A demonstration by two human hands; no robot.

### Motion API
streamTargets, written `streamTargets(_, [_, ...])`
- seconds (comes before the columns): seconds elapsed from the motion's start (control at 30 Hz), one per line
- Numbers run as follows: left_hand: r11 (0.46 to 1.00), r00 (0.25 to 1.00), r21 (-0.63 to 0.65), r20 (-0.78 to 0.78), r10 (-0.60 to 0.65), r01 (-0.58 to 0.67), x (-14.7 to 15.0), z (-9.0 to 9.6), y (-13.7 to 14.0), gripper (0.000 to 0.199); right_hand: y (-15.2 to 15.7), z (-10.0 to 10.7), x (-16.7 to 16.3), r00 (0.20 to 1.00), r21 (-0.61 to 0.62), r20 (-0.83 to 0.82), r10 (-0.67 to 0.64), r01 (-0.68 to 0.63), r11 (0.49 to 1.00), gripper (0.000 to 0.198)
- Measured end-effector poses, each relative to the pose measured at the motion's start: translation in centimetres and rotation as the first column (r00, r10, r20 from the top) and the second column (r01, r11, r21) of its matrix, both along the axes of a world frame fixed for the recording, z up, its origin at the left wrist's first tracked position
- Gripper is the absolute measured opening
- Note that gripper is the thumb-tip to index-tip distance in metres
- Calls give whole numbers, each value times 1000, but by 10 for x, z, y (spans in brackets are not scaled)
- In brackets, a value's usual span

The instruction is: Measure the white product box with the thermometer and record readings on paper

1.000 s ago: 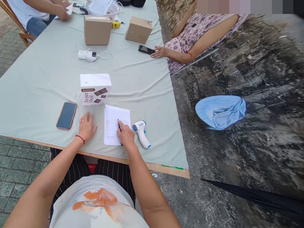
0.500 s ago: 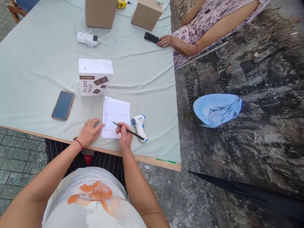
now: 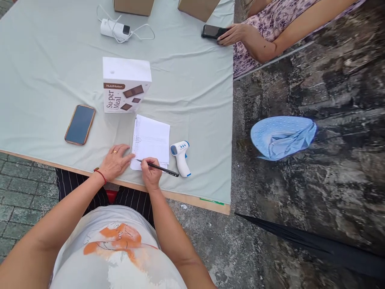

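Observation:
My right hand [image 3: 151, 175] grips a black pen [image 3: 162, 169], its tip at the lower left part of a white paper pad [image 3: 152, 138]. Dense small writing runs down the pad's left margin. My left hand [image 3: 116, 162] lies on the cloth with fingers stretched out, fingertips touching the pad's left edge. Just right of the pad lies a white and blue infrared thermometer [image 3: 181, 158]. Behind the pad stands a white box [image 3: 126, 86] printed "Su·per Meal". A phone in an orange-brown case [image 3: 80, 125] rests farther left.
At the back are a white device with a looped cable [image 3: 115, 29] and two cardboard boxes [image 3: 134, 6]. Another person's hand [image 3: 236, 33] holds a black phone [image 3: 213, 31] at the table's right edge. A blue hat [image 3: 283, 137] lies beyond that edge.
My right hand has moved left and down across the pad, bringing the pen tip toward its left edge. My left hand stays beside the pad. The view has shifted slightly.

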State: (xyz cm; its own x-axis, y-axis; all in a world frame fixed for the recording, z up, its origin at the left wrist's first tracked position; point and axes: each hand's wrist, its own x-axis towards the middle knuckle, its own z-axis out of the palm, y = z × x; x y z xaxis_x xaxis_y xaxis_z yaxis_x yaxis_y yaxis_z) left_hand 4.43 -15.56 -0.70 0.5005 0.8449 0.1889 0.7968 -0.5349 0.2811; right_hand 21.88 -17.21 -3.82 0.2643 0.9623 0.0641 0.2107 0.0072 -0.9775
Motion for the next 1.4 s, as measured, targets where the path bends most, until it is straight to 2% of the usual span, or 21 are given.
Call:
streamTargets(0.1, [1000, 1000, 12, -13, 2, -2, 1, 0, 0, 29, 2, 2, 0, 997, -19, 58, 47, -46, 999, 18])
streamTargets(0.23, [1000, 1000, 11, -14, 11, -11, 2, 1, -1, 28, 6, 1, -3, 988, -28, 152, 9, -4, 1000, 15])
streamTargets(0.47, [999, 999, -32, 47, 22, -21, 3, 1, 0, 30, 7, -1, -4, 982, -50, 170, 86, -78, 996, 15])
streamTargets(1.4, [999, 999, -28, 41, 16, -15, 3, 2, 0, 29, 6, 2, -4, 970, -78, 221, 99, -84, 993, 15])
